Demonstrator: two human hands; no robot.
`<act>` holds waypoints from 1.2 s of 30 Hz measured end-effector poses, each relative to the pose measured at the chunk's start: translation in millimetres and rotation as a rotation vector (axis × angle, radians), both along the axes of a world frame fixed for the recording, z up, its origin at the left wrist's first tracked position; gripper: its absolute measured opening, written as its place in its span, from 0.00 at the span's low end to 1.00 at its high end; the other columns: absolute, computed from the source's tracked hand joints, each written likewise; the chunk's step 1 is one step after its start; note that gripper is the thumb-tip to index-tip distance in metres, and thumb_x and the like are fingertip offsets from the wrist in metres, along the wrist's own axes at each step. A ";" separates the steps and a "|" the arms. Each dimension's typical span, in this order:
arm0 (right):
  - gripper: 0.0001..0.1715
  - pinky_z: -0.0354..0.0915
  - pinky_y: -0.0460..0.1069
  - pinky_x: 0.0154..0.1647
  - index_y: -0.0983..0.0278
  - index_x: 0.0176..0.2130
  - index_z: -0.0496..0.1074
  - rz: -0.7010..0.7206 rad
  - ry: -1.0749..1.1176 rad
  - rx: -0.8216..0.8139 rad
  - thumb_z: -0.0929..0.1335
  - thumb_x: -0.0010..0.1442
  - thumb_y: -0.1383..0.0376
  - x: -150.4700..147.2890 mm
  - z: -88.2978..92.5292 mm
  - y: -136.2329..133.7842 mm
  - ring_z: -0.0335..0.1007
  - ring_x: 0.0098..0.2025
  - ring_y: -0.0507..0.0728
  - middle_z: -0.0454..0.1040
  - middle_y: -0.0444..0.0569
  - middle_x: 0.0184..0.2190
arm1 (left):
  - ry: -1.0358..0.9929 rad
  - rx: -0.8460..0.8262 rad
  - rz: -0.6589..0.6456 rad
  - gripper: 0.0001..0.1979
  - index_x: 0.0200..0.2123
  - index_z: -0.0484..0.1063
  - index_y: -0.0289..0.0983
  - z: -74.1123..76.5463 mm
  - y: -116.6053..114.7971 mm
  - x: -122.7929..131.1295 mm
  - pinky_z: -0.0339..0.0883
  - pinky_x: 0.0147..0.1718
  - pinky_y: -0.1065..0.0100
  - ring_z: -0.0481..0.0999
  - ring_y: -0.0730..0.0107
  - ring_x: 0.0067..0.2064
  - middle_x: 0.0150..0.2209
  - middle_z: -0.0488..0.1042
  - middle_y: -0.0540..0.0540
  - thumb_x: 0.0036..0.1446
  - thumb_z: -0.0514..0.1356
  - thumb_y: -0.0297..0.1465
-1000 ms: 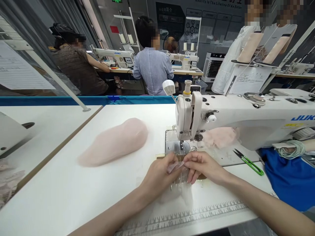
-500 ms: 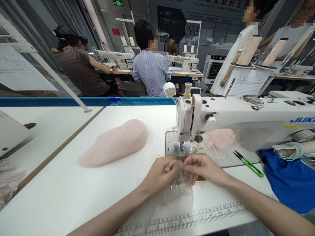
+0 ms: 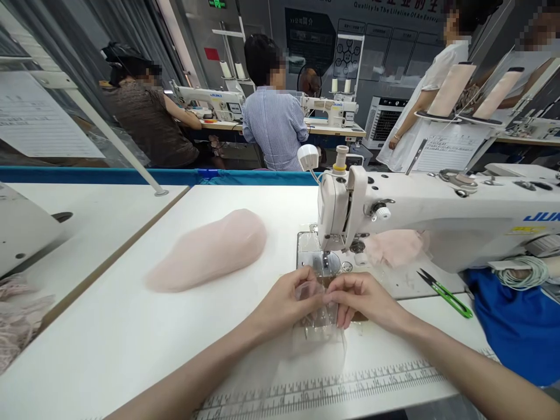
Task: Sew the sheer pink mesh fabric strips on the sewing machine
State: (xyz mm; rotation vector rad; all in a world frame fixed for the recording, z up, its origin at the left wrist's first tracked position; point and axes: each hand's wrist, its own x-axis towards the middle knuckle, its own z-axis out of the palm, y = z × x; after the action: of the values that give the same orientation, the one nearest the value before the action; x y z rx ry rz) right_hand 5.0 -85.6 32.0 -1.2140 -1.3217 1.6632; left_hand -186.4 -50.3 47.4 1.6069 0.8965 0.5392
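Note:
Thin sheer pale fabric (image 3: 321, 341) hangs between my hands, just in front of the needle area of a white sewing machine (image 3: 437, 198). My left hand (image 3: 291, 300) pinches its upper edge, part of it curled over the fingers. Close beside it, fingertips nearly touching, my right hand (image 3: 361, 297) is closed on the same fabric. Under both hands lies the machine's metal plate (image 3: 306, 254). A flat pink sheer piece (image 3: 212, 251) rests on the white table to the left.
Green-handled thread snips (image 3: 448, 294) lie right of my right hand, near blue cloth (image 3: 516, 326). Crumpled pink fabric (image 3: 396, 248) sits behind the needle. A printed ruler strip (image 3: 350, 385) runs along the front edge. Several people are beyond the table.
The view has shifted slightly, moving the scene a little to the right. My left fingers have opened up slightly around the fabric, and both hands remain close together on it.

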 end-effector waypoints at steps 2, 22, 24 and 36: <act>0.20 0.71 0.47 0.24 0.67 0.35 0.70 0.008 0.017 -0.017 0.71 0.54 0.52 -0.9 -0.4 0.1 0.74 0.22 0.53 0.74 0.45 0.19 | 0.002 0.040 0.010 0.18 0.23 0.55 0.37 -2.3 -1.5 1.8 0.58 0.23 0.73 0.63 0.76 0.24 0.22 0.60 0.55 0.49 0.63 0.37; 0.10 0.71 0.50 0.28 0.61 0.38 0.74 -0.109 -0.365 0.606 0.66 0.61 0.59 1.6 -4.0 -10.3 0.72 0.29 0.55 0.75 0.48 0.29 | 0.199 0.649 0.073 0.07 0.36 0.72 0.38 -16.1 -10.9 -1.3 0.62 0.27 0.73 0.73 0.75 0.28 0.30 0.77 0.50 0.62 0.56 0.34; 0.09 0.71 0.50 0.26 0.61 0.38 0.74 -0.107 -0.402 0.694 0.65 0.62 0.61 2.1 -4.2 -11.5 0.72 0.29 0.55 0.75 0.48 0.30 | 0.179 0.616 0.056 0.08 0.37 0.74 0.38 -15.2 -11.7 -1.0 0.65 0.28 0.73 0.74 0.74 0.28 0.30 0.78 0.50 0.62 0.55 0.32; 0.08 0.70 0.47 0.24 0.61 0.43 0.69 -0.094 -0.417 0.771 0.65 0.62 0.64 1.7 -7.0 -16.3 0.73 0.30 0.54 0.75 0.48 0.31 | 0.044 0.708 0.091 0.08 0.40 0.75 0.39 -15.7 -13.6 -0.4 0.72 0.36 0.71 0.79 0.72 0.37 0.38 0.80 0.50 0.61 0.56 0.27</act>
State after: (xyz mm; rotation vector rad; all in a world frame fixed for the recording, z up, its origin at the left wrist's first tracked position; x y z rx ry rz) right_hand 6.7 -102.0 25.0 -1.1260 -1.8776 0.7030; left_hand -186.7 -63.9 31.7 2.2218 0.8614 0.9618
